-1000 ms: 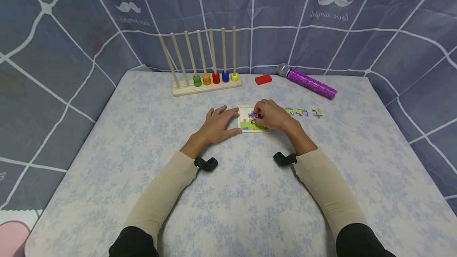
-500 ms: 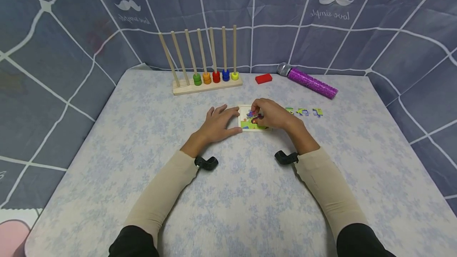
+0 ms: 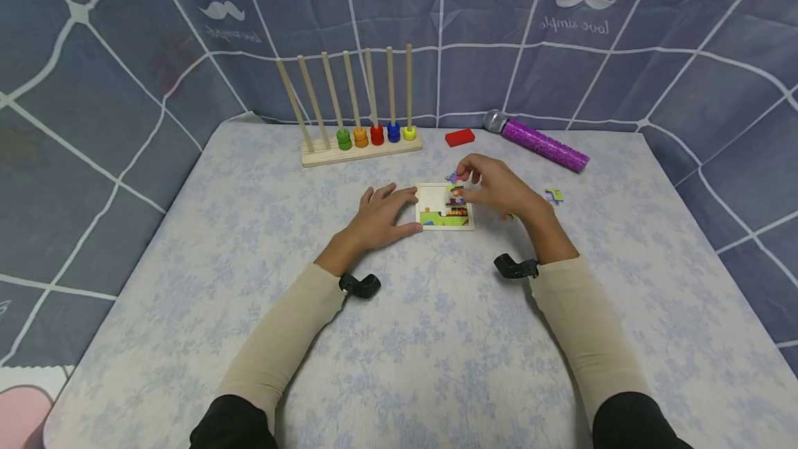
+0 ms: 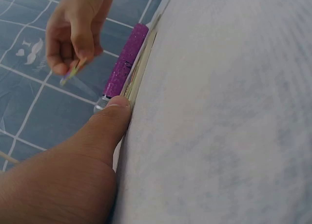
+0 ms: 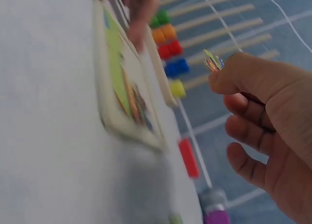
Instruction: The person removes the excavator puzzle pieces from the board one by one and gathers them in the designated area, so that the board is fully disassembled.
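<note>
In the head view a small wooden puzzle tray [image 3: 431, 198] lies mid-table, with picture pieces along its bottom and right side and bare wood at upper left. My left hand [image 3: 382, 219] rests at the tray's left edge, its extended index finger and thumb touching the frame. My right hand [image 3: 499, 187] is raised over the tray's right side, pinching a colourful puzzle piece [image 3: 452, 177] between thumb and forefinger. In the right wrist view that puzzle piece [image 5: 213, 62] stands clear of the tray, its picture mostly hidden by the fingers.
One loose puzzle piece [image 3: 553, 196] lies to the right; another shows partly below my right hand. Behind stand a wooden peg rack [image 3: 364, 152] with coloured beads, a red block [image 3: 459, 138] and a purple glitter microphone [image 3: 544, 146]. Grey-blue checked cloth [image 3: 399, 5] hangs behind.
My right hand has lifted from the tray and moved up and right with a puzzle piece in its fingertips, uncovering the tray's right-hand pieces. The left hand stays in place.
</note>
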Demonstrator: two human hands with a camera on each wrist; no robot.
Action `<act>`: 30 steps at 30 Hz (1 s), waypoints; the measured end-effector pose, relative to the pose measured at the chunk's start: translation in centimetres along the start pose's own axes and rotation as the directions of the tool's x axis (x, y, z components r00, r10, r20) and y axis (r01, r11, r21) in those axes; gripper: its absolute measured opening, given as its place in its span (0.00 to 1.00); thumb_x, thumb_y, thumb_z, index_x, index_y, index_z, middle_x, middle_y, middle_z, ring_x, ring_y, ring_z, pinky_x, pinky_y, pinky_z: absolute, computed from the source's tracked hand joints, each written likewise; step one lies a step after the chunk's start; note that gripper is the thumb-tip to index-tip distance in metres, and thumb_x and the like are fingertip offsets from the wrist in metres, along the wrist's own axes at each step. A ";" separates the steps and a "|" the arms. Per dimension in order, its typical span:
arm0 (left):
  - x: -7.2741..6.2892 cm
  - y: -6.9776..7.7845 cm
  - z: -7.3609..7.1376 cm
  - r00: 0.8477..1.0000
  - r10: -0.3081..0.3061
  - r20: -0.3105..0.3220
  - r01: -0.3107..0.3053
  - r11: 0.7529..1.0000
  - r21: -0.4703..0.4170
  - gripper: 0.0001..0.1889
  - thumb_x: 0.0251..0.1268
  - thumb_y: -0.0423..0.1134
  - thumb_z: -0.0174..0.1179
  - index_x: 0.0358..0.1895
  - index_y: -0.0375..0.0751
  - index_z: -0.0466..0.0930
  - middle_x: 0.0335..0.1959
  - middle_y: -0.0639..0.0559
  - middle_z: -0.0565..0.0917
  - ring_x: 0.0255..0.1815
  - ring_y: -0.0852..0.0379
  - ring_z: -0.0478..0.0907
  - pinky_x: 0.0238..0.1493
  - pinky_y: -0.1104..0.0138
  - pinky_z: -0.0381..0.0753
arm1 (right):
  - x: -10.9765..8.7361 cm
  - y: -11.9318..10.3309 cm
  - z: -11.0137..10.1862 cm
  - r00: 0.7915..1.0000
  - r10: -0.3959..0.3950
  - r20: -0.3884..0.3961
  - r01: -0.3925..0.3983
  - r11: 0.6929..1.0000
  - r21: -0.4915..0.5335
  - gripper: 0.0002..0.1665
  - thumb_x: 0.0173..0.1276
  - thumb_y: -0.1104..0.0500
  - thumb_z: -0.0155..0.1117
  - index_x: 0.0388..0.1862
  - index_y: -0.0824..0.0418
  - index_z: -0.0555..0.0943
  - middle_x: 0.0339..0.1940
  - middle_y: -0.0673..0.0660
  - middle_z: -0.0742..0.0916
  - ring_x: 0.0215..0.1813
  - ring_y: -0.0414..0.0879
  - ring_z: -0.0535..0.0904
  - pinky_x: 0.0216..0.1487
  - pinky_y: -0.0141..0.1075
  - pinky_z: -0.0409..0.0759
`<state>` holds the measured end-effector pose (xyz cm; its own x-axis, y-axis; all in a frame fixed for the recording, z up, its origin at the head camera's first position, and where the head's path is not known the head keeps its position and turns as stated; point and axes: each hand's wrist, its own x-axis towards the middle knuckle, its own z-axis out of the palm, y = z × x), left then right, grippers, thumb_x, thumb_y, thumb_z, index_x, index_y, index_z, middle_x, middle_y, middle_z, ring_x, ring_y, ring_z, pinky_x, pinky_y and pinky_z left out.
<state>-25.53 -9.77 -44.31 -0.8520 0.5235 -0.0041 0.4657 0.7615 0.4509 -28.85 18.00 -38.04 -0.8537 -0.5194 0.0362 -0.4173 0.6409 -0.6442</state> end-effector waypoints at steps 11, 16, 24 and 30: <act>-0.1 -0.1 -0.1 1.000 0.009 -0.008 -0.009 1.000 -0.007 0.35 0.71 0.63 0.58 0.74 0.50 0.69 0.80 0.57 0.59 0.81 0.44 0.46 0.74 0.41 0.37 | -7.7 6.4 -4.8 0.990 0.143 -0.018 -0.143 0.990 -0.002 0.17 0.69 0.63 0.70 0.52 0.67 0.75 0.43 0.61 0.82 0.45 0.52 0.75 0.42 0.39 0.73; 0.1 0.0 0.1 1.000 0.017 -0.011 -0.018 1.000 -0.010 0.34 0.70 0.63 0.59 0.73 0.50 0.69 0.80 0.57 0.60 0.81 0.43 0.46 0.74 0.40 0.37 | -9.8 8.5 -5.6 0.968 0.244 0.063 -0.245 0.970 0.001 0.17 0.70 0.63 0.70 0.52 0.69 0.75 0.43 0.61 0.83 0.45 0.52 0.77 0.45 0.38 0.74; 0.1 0.0 0.3 1.000 0.020 -0.019 -0.020 1.000 -0.005 0.34 0.70 0.64 0.58 0.73 0.50 0.69 0.79 0.57 0.61 0.80 0.43 0.47 0.74 0.41 0.38 | -9.7 9.4 -5.1 0.964 0.240 0.113 -0.246 0.968 0.044 0.17 0.69 0.63 0.71 0.50 0.69 0.75 0.41 0.60 0.81 0.42 0.49 0.74 0.41 0.32 0.72; 0.0 0.0 0.1 1.000 0.021 -0.021 -0.021 1.000 -0.004 0.34 0.70 0.63 0.59 0.73 0.49 0.69 0.79 0.56 0.61 0.80 0.43 0.47 0.74 0.41 0.38 | -9.7 9.4 -4.9 0.959 0.262 0.103 -0.269 0.961 0.057 0.17 0.70 0.64 0.70 0.51 0.70 0.75 0.40 0.60 0.81 0.42 0.49 0.73 0.42 0.32 0.71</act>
<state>-25.50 -9.73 -44.37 -0.8467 0.5315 0.0243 0.4828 0.7484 0.4547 -26.02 31.78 -40.69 -0.8964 -0.3886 -0.2134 -0.1538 0.7240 -0.6724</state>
